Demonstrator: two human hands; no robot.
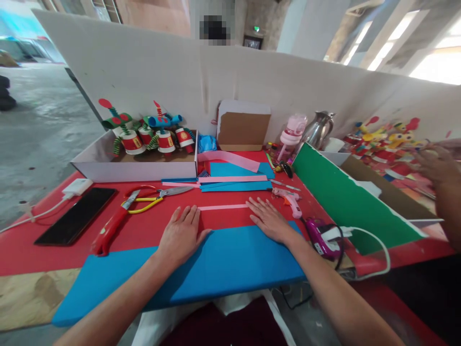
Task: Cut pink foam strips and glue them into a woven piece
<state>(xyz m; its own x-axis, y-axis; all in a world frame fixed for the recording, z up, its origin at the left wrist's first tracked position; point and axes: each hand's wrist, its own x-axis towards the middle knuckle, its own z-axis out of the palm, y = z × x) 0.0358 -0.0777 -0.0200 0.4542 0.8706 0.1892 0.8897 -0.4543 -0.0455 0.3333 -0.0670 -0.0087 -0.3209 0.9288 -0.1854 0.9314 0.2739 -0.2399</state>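
A narrow pink paper strip lies across the red tabletop. My left hand rests flat with its fingertips at the strip's left end. At the right end, my right hand lies palm down with fingers spread. Both forearms cross a blue sheet along the table's front edge. Beyond the strip lie blue paper strips and more pink strips. A pink glue gun is just right of my right hand. Scissors and red-handled pliers lie to the left.
A white box holds several paper-cup figures. A phone and a white charger are at the left. A green-sided box, a pink bottle and a purple power adapter stand right. Another person's hand shows far right.
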